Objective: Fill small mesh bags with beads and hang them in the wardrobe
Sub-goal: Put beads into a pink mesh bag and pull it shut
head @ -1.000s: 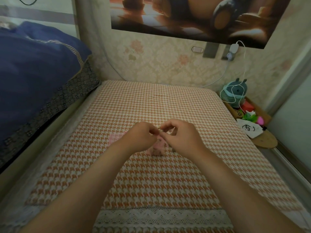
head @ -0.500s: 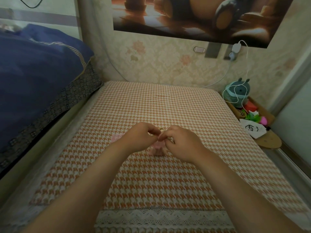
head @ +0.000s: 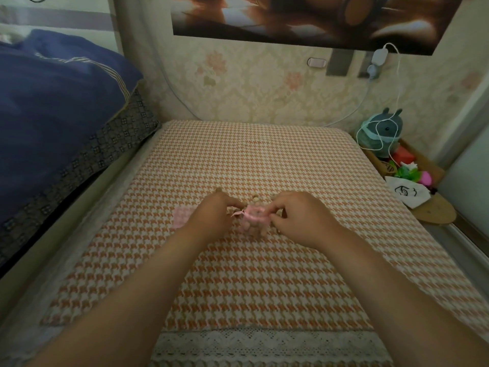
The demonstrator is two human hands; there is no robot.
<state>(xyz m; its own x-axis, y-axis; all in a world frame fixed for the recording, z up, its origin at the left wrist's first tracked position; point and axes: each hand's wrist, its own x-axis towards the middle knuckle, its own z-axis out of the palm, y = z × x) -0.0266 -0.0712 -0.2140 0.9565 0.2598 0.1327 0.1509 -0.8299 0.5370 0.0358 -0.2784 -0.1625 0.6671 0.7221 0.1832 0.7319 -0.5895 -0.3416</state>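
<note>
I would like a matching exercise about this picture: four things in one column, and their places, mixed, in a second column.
1. filled pink mesh bag
2. flat pink bag
3. teal plush toy
4. white charger

A. on the wall
B. pinched between left hand and right hand
C. on the houndstooth cloth, left of both hands
D. on the wooden shelf, far right

Pairs: 1-B; 2-C; 3-D; 4-A

Floral wallpaper (head: 264,96); poster (head: 291,19) above; houndstooth cloth (head: 238,160) centre; blue bedding (head: 53,102) left.
</note>
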